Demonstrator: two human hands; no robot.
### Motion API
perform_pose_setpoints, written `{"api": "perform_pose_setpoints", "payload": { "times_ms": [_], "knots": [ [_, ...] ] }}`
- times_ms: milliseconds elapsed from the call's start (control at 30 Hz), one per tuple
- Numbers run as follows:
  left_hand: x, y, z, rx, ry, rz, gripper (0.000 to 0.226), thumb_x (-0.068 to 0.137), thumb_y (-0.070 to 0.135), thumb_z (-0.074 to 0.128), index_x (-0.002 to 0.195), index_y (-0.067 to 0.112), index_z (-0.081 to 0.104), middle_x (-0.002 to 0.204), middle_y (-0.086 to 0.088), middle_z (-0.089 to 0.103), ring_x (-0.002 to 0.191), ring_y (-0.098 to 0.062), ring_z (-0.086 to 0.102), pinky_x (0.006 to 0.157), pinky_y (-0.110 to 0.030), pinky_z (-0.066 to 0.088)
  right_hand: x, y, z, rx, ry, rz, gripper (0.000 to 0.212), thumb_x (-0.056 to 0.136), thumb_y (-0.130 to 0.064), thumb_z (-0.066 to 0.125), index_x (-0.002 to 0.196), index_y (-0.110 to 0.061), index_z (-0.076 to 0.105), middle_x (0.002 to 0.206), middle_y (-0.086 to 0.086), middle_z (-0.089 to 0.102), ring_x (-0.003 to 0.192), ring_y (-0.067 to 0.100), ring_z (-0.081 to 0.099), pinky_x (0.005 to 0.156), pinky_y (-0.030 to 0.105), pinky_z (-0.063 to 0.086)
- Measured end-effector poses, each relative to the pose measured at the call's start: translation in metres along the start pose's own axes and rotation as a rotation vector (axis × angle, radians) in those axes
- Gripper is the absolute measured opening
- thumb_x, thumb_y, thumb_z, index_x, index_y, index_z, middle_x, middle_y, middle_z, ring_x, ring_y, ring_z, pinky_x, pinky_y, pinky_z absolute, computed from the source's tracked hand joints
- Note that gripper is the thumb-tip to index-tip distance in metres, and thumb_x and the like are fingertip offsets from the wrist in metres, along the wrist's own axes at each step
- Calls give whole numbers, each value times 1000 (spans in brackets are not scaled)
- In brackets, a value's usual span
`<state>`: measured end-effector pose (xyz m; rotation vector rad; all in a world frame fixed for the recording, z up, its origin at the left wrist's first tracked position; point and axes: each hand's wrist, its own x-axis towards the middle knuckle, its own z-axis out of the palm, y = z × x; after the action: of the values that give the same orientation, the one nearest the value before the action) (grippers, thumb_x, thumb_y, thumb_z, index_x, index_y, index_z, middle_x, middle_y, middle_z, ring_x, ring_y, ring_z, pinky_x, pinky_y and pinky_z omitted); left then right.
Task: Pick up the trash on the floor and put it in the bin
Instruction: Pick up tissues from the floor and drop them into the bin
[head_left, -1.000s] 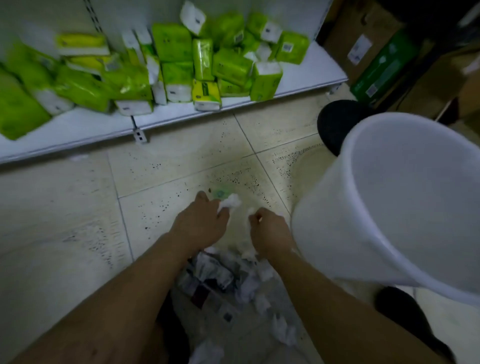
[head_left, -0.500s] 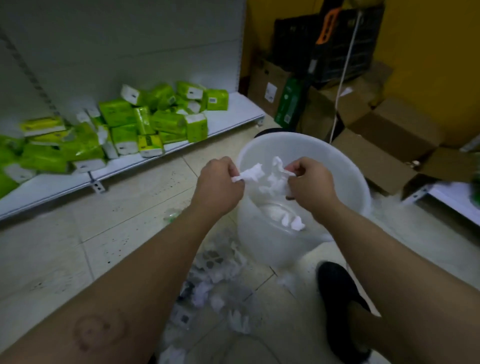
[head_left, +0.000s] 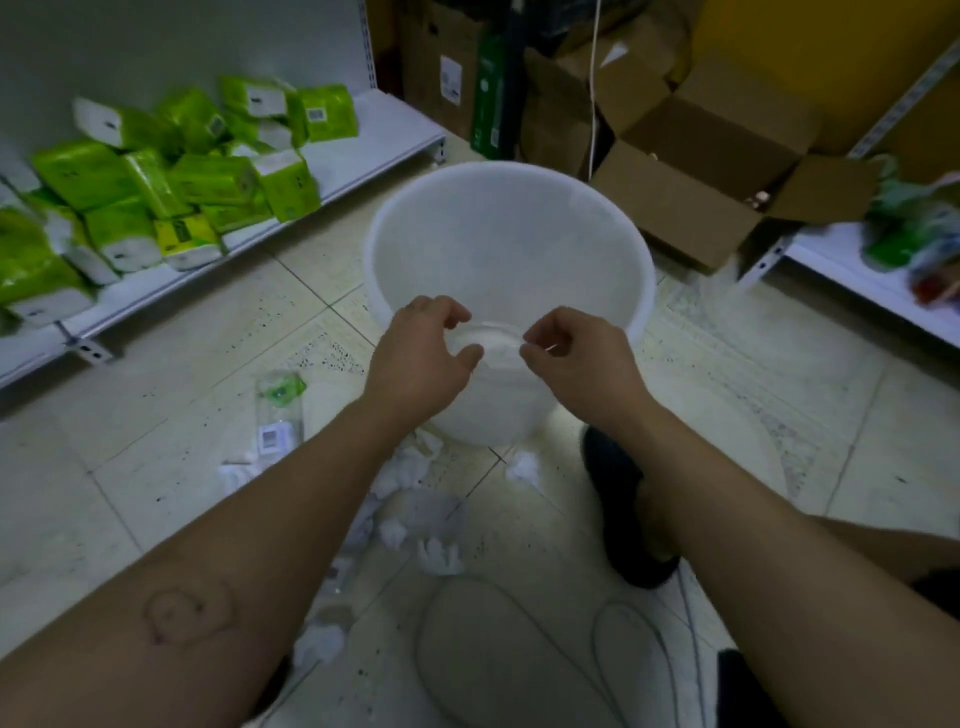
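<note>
A white plastic bin (head_left: 519, 244) stands on the tiled floor straight ahead. Both my hands hover over its near rim. My left hand (head_left: 421, 353) has thumb and fingers apart in a loose curve and holds nothing. My right hand (head_left: 571, 353) has loosely curled fingers, and I see no tissue in it. Crumpled white tissues (head_left: 405, 467) lie scattered on the floor below my forearms, with more tissues (head_left: 441, 556) nearer me. A clear plastic wrapper with a green label (head_left: 280, 395) lies left of the bin.
A low white shelf (head_left: 332, 176) with several green tissue packs (head_left: 156, 182) runs along the left. Open cardboard boxes (head_left: 691, 202) sit behind the bin, and another shelf (head_left: 857, 270) is at the right. My black shoe (head_left: 623, 509) and a thin cable (head_left: 519, 623) are on the floor.
My hands lifted tissue from the floor to above the bin. The tissue they held half a second ago has left them, and the left hand's fingers have spread.
</note>
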<state>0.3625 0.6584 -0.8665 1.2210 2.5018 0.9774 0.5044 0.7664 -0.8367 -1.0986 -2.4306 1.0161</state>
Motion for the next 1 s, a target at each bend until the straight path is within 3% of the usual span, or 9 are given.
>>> {"api": "perform_pose_setpoints", "payload": {
  "times_ms": [133, 233, 367, 500, 600, 700, 800, 867, 1000],
  "knots": [
    [-49, -12, -1, 8, -10, 43, 24, 79, 32, 68, 99, 21, 60, 93, 4, 55, 89, -16, 53, 71, -29, 42, -36, 7, 20, -53, -137, 41, 5, 81, -28, 63, 79, -24, 63, 72, -9, 66, 67, 9, 63, 64, 24, 52],
    [-82, -26, 9, 17, -159, -71, 28, 80, 31, 69, 103, 18, 61, 99, -2, 59, 93, -20, 55, 78, -33, 47, -54, 31, 42, -143, -339, 159, 17, 81, -29, 64, 96, -20, 63, 97, 4, 68, 85, 21, 64, 79, 34, 54],
    [-111, -62, 31, 80, -453, -271, 45, 80, 32, 68, 121, 16, 56, 122, -9, 59, 108, -24, 55, 85, -29, 42, -62, 73, 80, -316, -596, 286, 46, 84, -31, 63, 126, -16, 54, 129, 10, 56, 112, 27, 55, 91, 33, 46],
    [-127, -105, 65, 131, -646, -431, 55, 83, 35, 64, 133, 17, 48, 136, -8, 52, 120, -25, 51, 91, -29, 41, -62, 116, 119, -353, -752, 410, 58, 88, -27, 58, 141, -12, 39, 140, 13, 48, 115, 27, 54, 87, 30, 46],
    [-129, -125, 100, 115, -713, -493, 58, 85, 37, 61, 136, 15, 45, 139, -12, 49, 124, -28, 49, 101, -34, 42, -54, 139, 144, -398, -793, 471, 62, 90, -29, 54, 145, -13, 31, 148, 15, 35, 124, 31, 49, 100, 39, 45],
    [-122, -141, 135, 106, -738, -503, 55, 88, 33, 57, 139, 17, 42, 139, -13, 48, 124, -29, 49, 99, -36, 42, -40, 158, 168, -380, -734, 505, 68, 89, -31, 54, 148, -21, 21, 151, 17, 22, 122, 35, 48, 98, 41, 46],
    [-116, -160, 164, 229, -734, -378, 51, 92, 31, 51, 140, 20, 41, 138, -14, 48, 120, -29, 50, 96, -35, 44, -21, 175, 189, -316, -631, 524, 74, 89, -33, 55, 149, -31, 11, 156, 14, 4, 124, 39, 44, 93, 40, 47],
    [-114, -170, 180, 335, -736, -278, 49, 92, 28, 50, 140, 22, 41, 139, -16, 43, 120, -30, 49, 91, -38, 45, -11, 187, 200, -338, -608, 516, 76, 89, -35, 54, 149, -34, 7, 158, 12, -6, 133, 40, 34, 99, 43, 43],
    [-108, -188, 197, 507, -721, -161, 46, 92, 31, 44, 136, 20, 40, 142, -17, 38, 122, -31, 46, 90, -40, 43, -3, 203, 219, -448, -633, 556, 73, 89, -36, 54, 149, -24, 15, 153, 18, 15, 135, 38, 29, 109, 47, 32]
  ]
}}
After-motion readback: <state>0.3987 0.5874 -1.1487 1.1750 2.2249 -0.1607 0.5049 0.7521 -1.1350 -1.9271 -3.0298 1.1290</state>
